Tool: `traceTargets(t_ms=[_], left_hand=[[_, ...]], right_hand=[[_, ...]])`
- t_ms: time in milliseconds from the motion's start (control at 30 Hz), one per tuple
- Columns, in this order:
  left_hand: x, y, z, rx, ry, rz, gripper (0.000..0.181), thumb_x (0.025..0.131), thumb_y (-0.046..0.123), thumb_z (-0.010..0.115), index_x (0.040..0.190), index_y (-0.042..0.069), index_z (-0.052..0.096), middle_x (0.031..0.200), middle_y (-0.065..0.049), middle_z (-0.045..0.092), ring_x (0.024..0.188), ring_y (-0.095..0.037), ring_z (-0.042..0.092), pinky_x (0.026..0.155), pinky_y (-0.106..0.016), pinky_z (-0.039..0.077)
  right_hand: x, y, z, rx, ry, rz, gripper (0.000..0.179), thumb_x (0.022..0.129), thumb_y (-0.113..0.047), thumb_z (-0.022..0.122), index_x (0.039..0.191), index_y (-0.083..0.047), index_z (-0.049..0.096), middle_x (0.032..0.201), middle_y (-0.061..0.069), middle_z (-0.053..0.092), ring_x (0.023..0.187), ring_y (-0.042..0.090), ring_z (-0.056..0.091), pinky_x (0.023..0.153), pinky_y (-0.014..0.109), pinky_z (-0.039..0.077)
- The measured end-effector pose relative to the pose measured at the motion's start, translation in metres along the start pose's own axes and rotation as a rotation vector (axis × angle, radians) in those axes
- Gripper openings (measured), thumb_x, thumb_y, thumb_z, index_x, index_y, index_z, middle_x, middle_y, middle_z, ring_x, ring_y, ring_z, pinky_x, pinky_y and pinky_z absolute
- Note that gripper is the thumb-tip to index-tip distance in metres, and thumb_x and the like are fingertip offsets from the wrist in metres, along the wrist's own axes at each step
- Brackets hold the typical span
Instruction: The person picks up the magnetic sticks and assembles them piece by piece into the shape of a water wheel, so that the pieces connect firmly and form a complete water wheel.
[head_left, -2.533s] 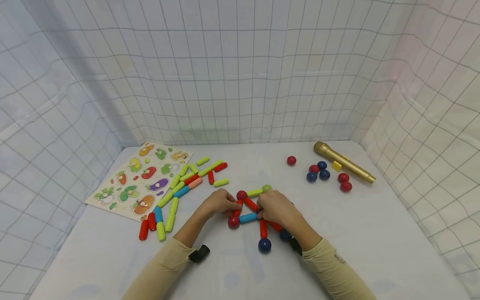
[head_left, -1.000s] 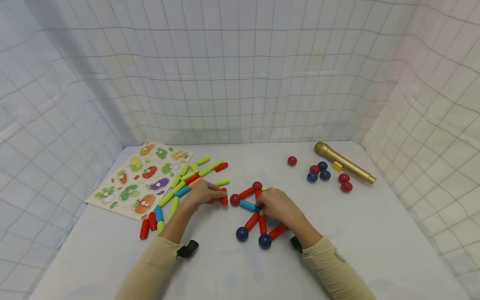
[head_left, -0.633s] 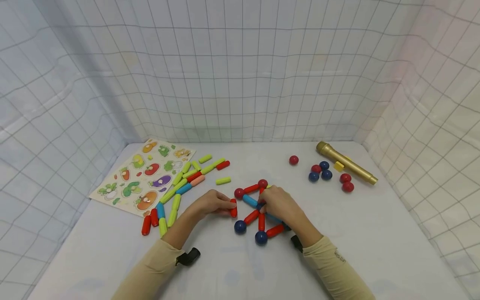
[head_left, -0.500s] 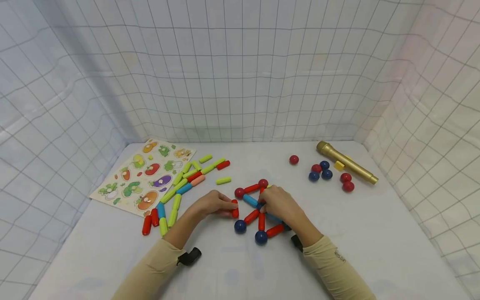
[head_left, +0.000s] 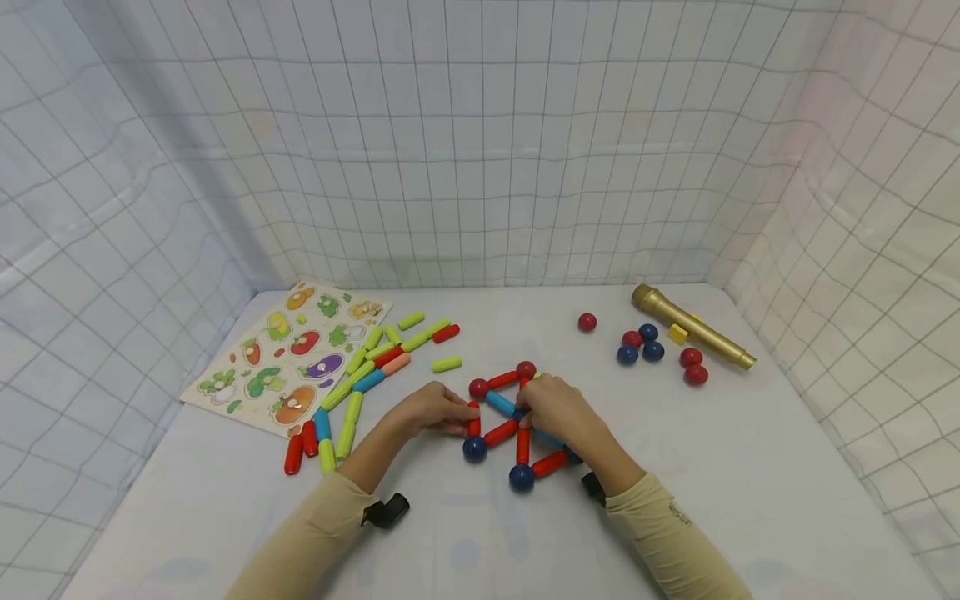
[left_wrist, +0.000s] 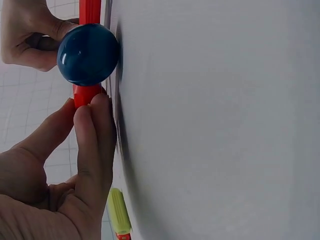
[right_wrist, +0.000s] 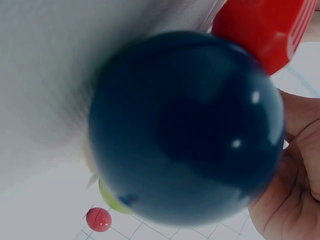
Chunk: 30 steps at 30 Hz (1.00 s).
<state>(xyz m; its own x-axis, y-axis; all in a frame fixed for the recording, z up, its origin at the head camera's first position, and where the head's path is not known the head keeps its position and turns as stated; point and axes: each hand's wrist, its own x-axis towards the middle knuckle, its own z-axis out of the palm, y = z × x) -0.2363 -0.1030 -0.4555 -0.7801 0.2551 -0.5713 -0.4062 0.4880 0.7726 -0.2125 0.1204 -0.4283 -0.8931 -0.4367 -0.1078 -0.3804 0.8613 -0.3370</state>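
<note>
My left hand [head_left: 437, 408] pinches a red magnetic rod [head_left: 474, 421] between thumb and fingers. One end of this rod meets a dark blue ball [head_left: 475, 448]; its other end lies just below a red ball [head_left: 478, 388]. In the left wrist view the fingertips grip the rod right beside the blue ball [left_wrist: 89, 54]. My right hand [head_left: 558, 412] holds the central dark blue ball [head_left: 518, 413], where several red and blue rods meet. The hand covers the structure's right part. A large blue ball [right_wrist: 185, 130] with a red rod [right_wrist: 265, 30] fills the right wrist view.
Loose green, red, blue and orange rods [head_left: 348, 387] lie to the left, near a vegetable picture board [head_left: 251, 354]. At the right are loose blue balls [head_left: 653, 351], red balls [head_left: 696, 375], a yellow piece [head_left: 677, 333] and a gold microphone-shaped stick [head_left: 693, 327].
My left hand let go of the structure, picked up a loose red rod and brought it rightward to the blue ball. The structure turned clockwise under my right hand, which stays at its centre.
</note>
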Motion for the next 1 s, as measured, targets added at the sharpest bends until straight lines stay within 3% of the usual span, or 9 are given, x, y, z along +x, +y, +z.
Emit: traceTargets(t_ms=[133,433,533,667,767,867,1000], left_hand=[[0.005,0.004,0.0,0.067,0.046,-0.017,0.03,0.085,0.026,0.075,0.104,0.002,0.074,0.072,-0.001,0.067,0.058,-0.008,0.064,0.061,-0.015,0.05],[0.008,0.01,-0.007,0.167,0.081,0.032,0.032,0.086,0.03,0.074,0.104,0.003,0.074,0.07,-0.002,0.067,0.059,-0.01,0.064,0.065,-0.018,0.05],[0.009,0.012,-0.015,0.27,0.174,0.108,0.029,0.089,0.029,0.071,0.099,0.002,0.074,0.07,-0.004,0.069,0.061,-0.012,0.064,0.064,-0.021,0.049],[0.018,0.02,-0.024,0.429,0.388,0.205,0.026,0.088,0.024,0.071,0.1,0.001,0.071,0.085,-0.009,0.07,0.069,-0.016,0.062,0.062,-0.025,0.049],[0.03,0.028,-0.024,0.552,0.499,0.218,0.029,0.086,0.022,0.073,0.107,0.002,0.067,0.103,-0.015,0.064,0.086,-0.024,0.058,0.073,-0.032,0.052],[0.04,0.034,-0.022,0.692,0.517,0.202,0.034,0.085,0.02,0.074,0.114,0.003,0.066,0.114,-0.016,0.063,0.101,-0.029,0.056,0.089,-0.04,0.05],[0.045,0.036,-0.024,0.768,0.484,0.153,0.033,0.085,0.017,0.073,0.114,0.001,0.068,0.109,-0.013,0.068,0.097,-0.028,0.06,0.088,-0.041,0.053]], right_hand=[[0.0,0.0,-0.001,0.01,-0.015,-0.007,0.018,0.08,-0.013,0.079,0.098,-0.009,0.077,0.089,0.002,0.072,0.076,0.013,0.057,0.074,0.031,0.056],[0.0,0.004,-0.004,-0.033,-0.045,-0.073,0.022,0.079,-0.01,0.08,0.101,-0.011,0.077,0.092,0.001,0.074,0.078,0.012,0.059,0.082,0.031,0.056],[-0.002,0.007,-0.005,-0.032,-0.063,-0.103,0.024,0.079,-0.007,0.079,0.103,-0.011,0.077,0.094,0.0,0.073,0.083,0.012,0.059,0.084,0.031,0.055],[-0.004,0.01,-0.005,-0.011,-0.082,-0.15,0.024,0.08,-0.003,0.076,0.102,-0.011,0.076,0.095,-0.001,0.069,0.086,0.013,0.057,0.083,0.03,0.053],[-0.004,0.01,-0.005,-0.003,-0.09,-0.173,0.024,0.079,-0.001,0.074,0.101,-0.011,0.076,0.099,0.0,0.068,0.09,0.013,0.057,0.083,0.029,0.053],[-0.004,0.011,-0.006,-0.006,-0.095,-0.189,0.025,0.079,0.001,0.074,0.101,-0.011,0.076,0.101,0.0,0.07,0.09,0.013,0.059,0.083,0.029,0.054],[-0.001,0.011,-0.008,-0.009,-0.081,-0.193,0.023,0.078,-0.001,0.076,0.099,-0.012,0.078,0.093,-0.003,0.074,0.081,0.011,0.059,0.077,0.025,0.053]])
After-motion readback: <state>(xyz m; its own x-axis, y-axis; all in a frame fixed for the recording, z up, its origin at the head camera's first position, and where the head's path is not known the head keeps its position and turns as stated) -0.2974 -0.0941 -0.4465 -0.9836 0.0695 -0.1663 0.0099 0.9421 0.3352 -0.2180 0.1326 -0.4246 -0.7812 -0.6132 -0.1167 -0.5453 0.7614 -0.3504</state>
